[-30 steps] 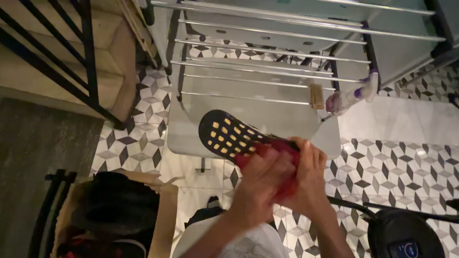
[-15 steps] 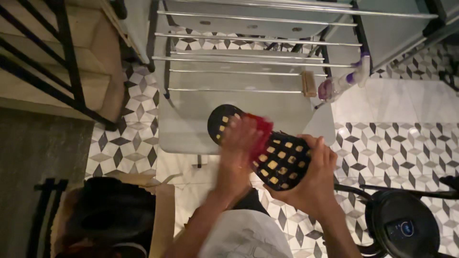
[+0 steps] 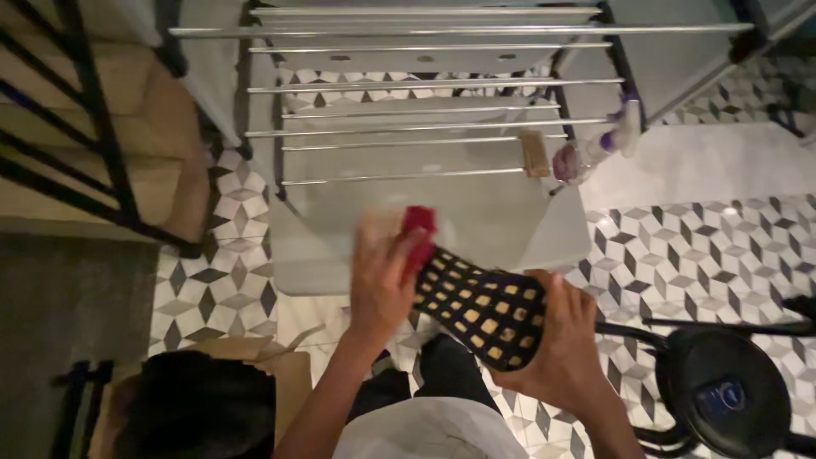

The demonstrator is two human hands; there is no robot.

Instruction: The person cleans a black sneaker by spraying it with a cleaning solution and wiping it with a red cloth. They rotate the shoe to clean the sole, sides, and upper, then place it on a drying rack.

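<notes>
While both hands work in front of the drying rack (image 3: 425,102), the black sock with yellow grip dots (image 3: 484,310) is stretched between them, just below the rack's lowest rail. Left hand (image 3: 384,280): clenched on the sock's red cuff end (image 3: 418,234), fingers wrapped over the fabric. Right hand (image 3: 565,348): grasping the sock's other end from beneath, dotted sole facing up.

Change against the frame half a second back: sock then sat closer to the rack's right leg, with the left hand covering the red part; now the red end sticks up above the left fingers. One second back, the sock pointed out to the left of both hands, sole fully exposed; hands were bunched together.

Relative to the rack: spray bottle (image 3: 599,149) and small brown block (image 3: 535,153) hang near its right side; dark bundle in a cardboard box (image 3: 204,408) lies well below its left side; round black stool (image 3: 731,391) below its right side. Patterned tile floor (image 3: 697,246) underneath.
</notes>
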